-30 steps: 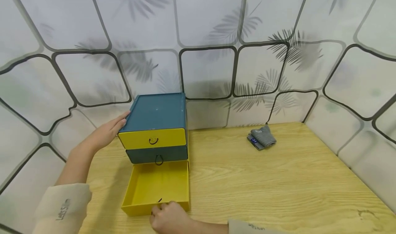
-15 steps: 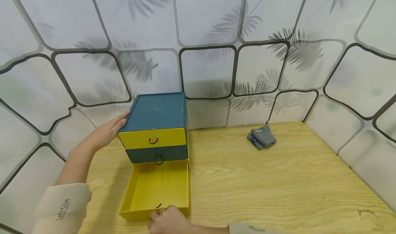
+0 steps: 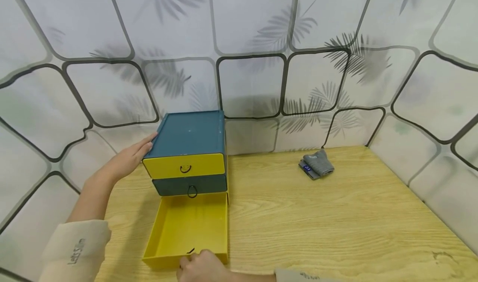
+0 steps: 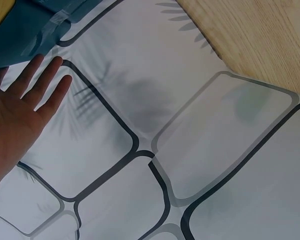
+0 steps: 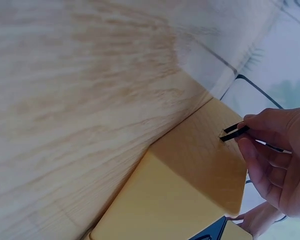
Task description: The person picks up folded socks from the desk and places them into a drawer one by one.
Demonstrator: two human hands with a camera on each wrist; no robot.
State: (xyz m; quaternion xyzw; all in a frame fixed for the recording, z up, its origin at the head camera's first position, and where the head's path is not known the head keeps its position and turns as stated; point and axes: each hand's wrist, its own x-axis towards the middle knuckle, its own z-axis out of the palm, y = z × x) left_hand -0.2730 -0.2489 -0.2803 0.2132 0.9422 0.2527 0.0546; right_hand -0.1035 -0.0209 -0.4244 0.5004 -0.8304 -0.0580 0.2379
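Note:
A small blue and yellow drawer cabinet (image 3: 188, 134) stands on the table at left. Its bottom yellow drawer (image 3: 194, 224) is pulled far out and holds nothing that I can see; the two drawers above are closed. With straight fingers, my left hand (image 3: 128, 159) rests against the cabinet's upper left side; the left wrist view shows that palm (image 4: 15, 120). My right hand (image 3: 205, 267) is at the bottom drawer's front. In the right wrist view its thumb and fingers pinch the drawer's black pull loop (image 5: 234, 133).
A folded grey cloth item (image 3: 316, 165) with a blue label lies toward the back right of the wooden table (image 3: 298, 224). A patterned white curtain (image 3: 250, 87) hangs close behind the cabinet and along both sides.
The bottom drawer has slid farther out toward me, with my right hand moving along at its front. My left hand keeps its place on the cabinet's side.

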